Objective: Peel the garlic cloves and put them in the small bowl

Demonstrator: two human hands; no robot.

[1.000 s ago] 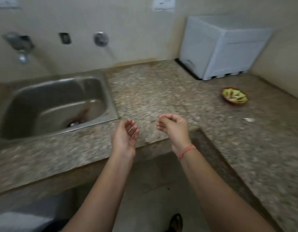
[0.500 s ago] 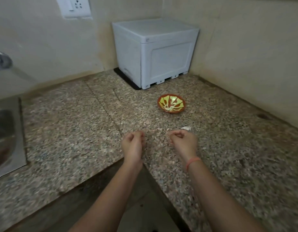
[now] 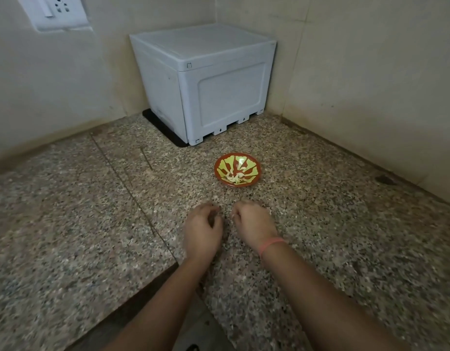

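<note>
A small red bowl (image 3: pixel 257 173) with a yellow-green pattern sits on the speckled granite counter, and pale peeled garlic cloves (image 3: pixel 234 178) lie in it. My left hand (image 3: pixel 203 230) and my right hand (image 3: pixel 254 224) hover side by side just in front of the bowl, knuckles up, fingers curled down toward the counter. Nothing shows in my left hand. My right hand, with a pink band on its wrist, covers the spot under its fingers, and I cannot tell whether it holds anything. No unpeeled clove is visible.
A white plastic box (image 3: pixel 206 82) stands in the back corner behind the bowl. Walls close off the counter (image 3: pixel 92 211) at the back and right. A wall socket (image 3: pixel 58 11) is at the upper left. The counter's inner edge runs below my forearms.
My view swung right from the sink to the corner. Both hands moved forward toward the bowl. The small white piece that lay by my right fingertips is now out of sight under that hand.
</note>
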